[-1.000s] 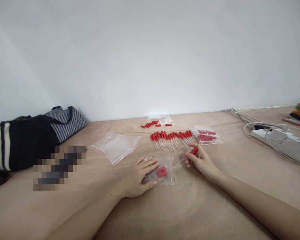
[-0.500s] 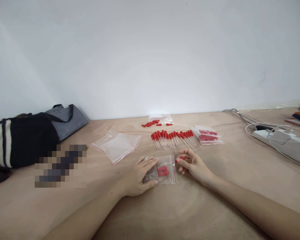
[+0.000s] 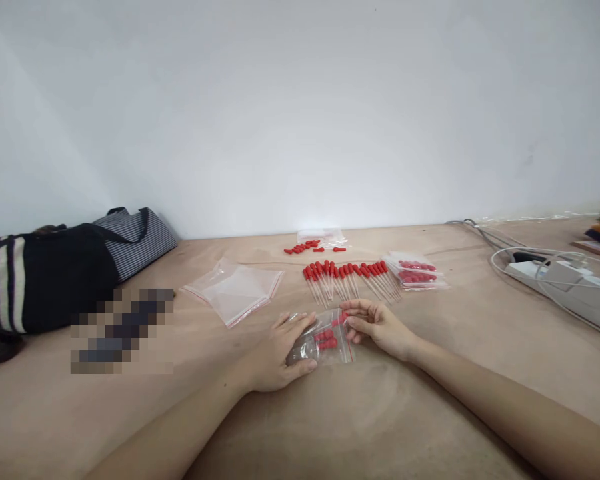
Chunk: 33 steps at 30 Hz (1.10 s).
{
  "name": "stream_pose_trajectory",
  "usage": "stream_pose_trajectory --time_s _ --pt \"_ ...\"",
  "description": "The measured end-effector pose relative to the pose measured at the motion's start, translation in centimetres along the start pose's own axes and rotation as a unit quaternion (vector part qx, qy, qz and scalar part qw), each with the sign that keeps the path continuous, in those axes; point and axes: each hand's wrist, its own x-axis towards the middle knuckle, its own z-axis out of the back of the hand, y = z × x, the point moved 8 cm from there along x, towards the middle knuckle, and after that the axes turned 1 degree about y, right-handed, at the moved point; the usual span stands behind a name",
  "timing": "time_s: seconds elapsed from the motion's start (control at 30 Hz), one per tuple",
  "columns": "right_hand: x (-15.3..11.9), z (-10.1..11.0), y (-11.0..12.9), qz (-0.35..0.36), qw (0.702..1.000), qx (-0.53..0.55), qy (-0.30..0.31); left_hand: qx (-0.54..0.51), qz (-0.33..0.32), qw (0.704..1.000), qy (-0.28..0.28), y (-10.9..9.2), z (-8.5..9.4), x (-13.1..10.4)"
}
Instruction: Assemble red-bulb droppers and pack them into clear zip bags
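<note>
A clear zip-lock bag (image 3: 337, 357) with a red line along its mouth lies in front of me, mouth to the right. Two droppers with red rubber bulbs (image 3: 326, 345) are inside it, bulbs toward the mouth. My left hand (image 3: 285, 353) spans the bag's closed end, fingers on the far edge and thumb on the near edge, holding it while the plastic bulges. At the mouth, the closed fingers of my right hand (image 3: 375, 327) pinch another dropper by its red bulb (image 3: 340, 319). Its stem points left into the bag; plastic partly obscures it.
Beyond my hands lies a row of droppers (image 3: 353, 271). Loose red bulbs (image 3: 303, 247) lie near the wall. Filled bags (image 3: 417, 275) are stacked right, flat bags (image 3: 240, 287) left. A power strip (image 3: 555, 283) with cables sits far right, a dark bag (image 3: 70, 280) far left.
My right hand has moved left, bringing the dropper's bulb from just outside the bag's mouth to within it. The bag now bulges more; my left hand has stayed in place.
</note>
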Motion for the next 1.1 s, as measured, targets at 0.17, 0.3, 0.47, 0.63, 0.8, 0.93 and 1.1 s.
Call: stream_pose_trajectory --time_s 0.17,0.3,0.47,0.63,0.8,0.93,1.1 --pt "0.3 -0.5 -0.4 -0.003 0.994 -0.102 -0.027 -0.008 -0.006 1.0 -0.008 0.0 -0.1 -0.1" --pt "0.8 -0.2 -0.7 -0.002 0.988 -0.124 -0.09 -0.009 -0.007 1.0 -0.015 0.0 0.1 -0.1" --pt "0.8 -0.3 0.0 0.025 0.979 -0.154 -0.128 -0.007 -0.009 1.0 -0.016 0.0 0.0 -0.1" --pt "0.7 -1.5 -0.2 0.027 0.992 -0.12 -0.042 -0.015 -0.012 1.0 -0.022 0.2 -0.1 -0.1" --pt "2.0 2.0 0.7 0.028 0.969 -0.204 -0.137 -0.014 0.002 1.0 -0.011 0.0 0.1 -0.2" --pt "5.1 5.2 3.0 0.042 0.931 -0.3 -0.204 -0.015 0.007 1.0 -0.017 0.1 0.3 -0.2" --pt "9.2 6.3 4.5 0.03 0.896 -0.356 -0.264 -0.013 -0.007 1.0 -0.024 0.2 0.3 -0.2"
